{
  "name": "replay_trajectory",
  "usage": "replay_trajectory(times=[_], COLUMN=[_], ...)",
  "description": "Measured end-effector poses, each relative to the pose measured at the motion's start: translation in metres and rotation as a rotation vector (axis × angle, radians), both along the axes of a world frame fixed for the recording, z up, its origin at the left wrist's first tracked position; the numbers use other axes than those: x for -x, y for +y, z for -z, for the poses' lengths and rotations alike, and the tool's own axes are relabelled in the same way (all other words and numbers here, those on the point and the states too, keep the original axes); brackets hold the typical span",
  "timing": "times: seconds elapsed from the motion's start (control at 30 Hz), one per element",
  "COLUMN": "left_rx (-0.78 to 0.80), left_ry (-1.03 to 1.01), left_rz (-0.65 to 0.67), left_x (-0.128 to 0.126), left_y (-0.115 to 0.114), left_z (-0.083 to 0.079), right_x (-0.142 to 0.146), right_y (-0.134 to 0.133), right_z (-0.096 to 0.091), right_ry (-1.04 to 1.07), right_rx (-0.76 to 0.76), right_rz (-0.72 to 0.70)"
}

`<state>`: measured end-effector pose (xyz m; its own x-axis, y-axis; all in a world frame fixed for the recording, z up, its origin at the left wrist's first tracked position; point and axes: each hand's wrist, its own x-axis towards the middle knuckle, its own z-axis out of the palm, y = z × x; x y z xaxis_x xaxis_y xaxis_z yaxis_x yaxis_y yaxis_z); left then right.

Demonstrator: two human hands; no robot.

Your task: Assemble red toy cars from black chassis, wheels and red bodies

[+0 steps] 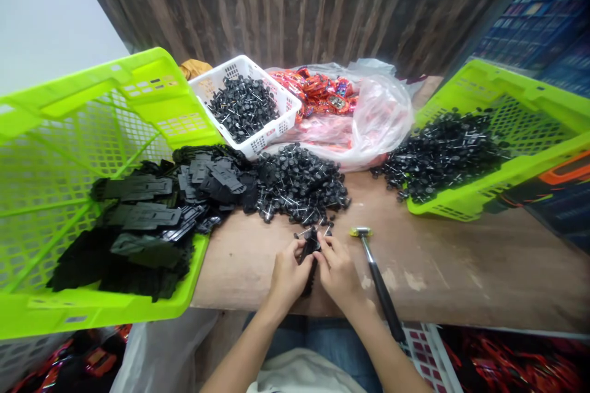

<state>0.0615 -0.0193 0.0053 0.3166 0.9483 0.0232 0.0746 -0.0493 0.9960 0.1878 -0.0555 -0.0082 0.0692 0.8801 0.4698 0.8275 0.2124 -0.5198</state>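
My left hand [289,271] and my right hand [337,265] meet at the front of the wooden table [258,245]. Between them is a long black toy car chassis [310,276], gripped by the fingers of both hands. Wheels on metal axles show at its far end, partly covered by my fingertips. Just beyond my hands lies a heap of black wheels on axles [299,184]. To the right of my right hand rests a hammer [380,285] with a yellow-faced head and a black handle, its end at the table's front edge.
A tipped green crate [198,270] on the left holds flat black chassis plates [142,215]. Behind stand a white basket [288,113] of wheels and a plastic bag [385,113] of red car bodies [322,92]. Another green crate [530,178] spills wheels [447,153] at right.
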Motion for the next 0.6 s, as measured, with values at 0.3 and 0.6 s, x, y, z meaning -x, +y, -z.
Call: replay_trajectory(times=[0.3,0.6], left_rx=[0.045,0.313], left_ry=[0.007,-0.141], left_rz=[0.038,0.070], left_x=[0.014,0.047], left_y=[-0.011,-0.006], left_z=[0.001,-0.008], right_x=[0.002,0.019], right_y=[-0.005,0.010], right_z=[-0.004,-0.016], right_ry=[0.254,0.587], right_rx=[0.083,0.326], right_rz=[-0.075,-0.187])
